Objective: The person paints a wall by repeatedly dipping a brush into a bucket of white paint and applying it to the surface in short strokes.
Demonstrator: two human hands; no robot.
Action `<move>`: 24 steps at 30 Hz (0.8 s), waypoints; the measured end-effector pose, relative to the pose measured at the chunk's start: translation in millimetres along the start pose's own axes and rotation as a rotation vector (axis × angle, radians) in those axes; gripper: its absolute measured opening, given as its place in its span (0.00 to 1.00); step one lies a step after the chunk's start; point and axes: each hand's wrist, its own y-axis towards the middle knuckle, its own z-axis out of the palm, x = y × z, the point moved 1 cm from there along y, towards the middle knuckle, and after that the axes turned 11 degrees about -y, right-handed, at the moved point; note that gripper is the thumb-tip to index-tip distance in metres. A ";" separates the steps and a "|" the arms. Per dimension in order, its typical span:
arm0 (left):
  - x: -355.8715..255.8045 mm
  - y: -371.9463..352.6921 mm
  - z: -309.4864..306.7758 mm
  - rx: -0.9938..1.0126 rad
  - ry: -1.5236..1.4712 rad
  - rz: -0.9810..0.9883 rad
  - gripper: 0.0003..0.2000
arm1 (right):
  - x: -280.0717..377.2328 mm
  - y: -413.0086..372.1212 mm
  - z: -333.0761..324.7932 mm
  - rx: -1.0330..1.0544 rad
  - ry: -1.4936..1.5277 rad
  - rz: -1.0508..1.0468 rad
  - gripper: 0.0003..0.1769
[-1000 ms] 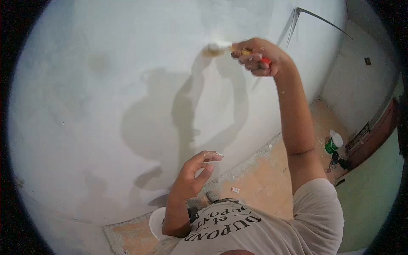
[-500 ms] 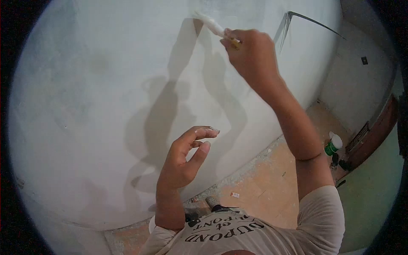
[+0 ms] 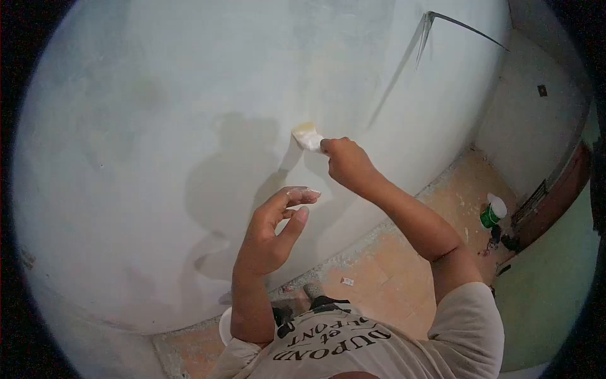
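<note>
My right hand is closed round the handle of a paintbrush. The brush's broad head is coated white with a pale yellowish tip, and it meets the pale wall, its shadow falling below it. Most of the handle is hidden in my fingers. Lower and to the left, my left hand is raised in front of the wall with nothing in it. Its fingers are bent, the thumb stands apart from them, and white smears cover the fingertips.
A dark bent strip sticks out from the upper right of the wall. On the speckled tiled floor lies a small white packet. A green and white bucket stands at the right, near dark items. Part of a white rounded object shows beside my left forearm.
My right hand has moved down the wall with the paintbrush, from near the top to mid-height, and the brush head now faces me more broadly. My left hand has hardly moved.
</note>
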 end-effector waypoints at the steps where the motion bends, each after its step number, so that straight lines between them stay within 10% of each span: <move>1: -1.5 2.1 -1.1 -0.003 0.010 -0.008 0.18 | -9.3 6.1 -4.2 -0.006 -0.002 -0.005 0.11; 24: -19.1 146.4 -72.4 0.089 0.076 -0.015 0.13 | -39.8 284.6 -215.1 -0.048 -0.220 0.130 0.09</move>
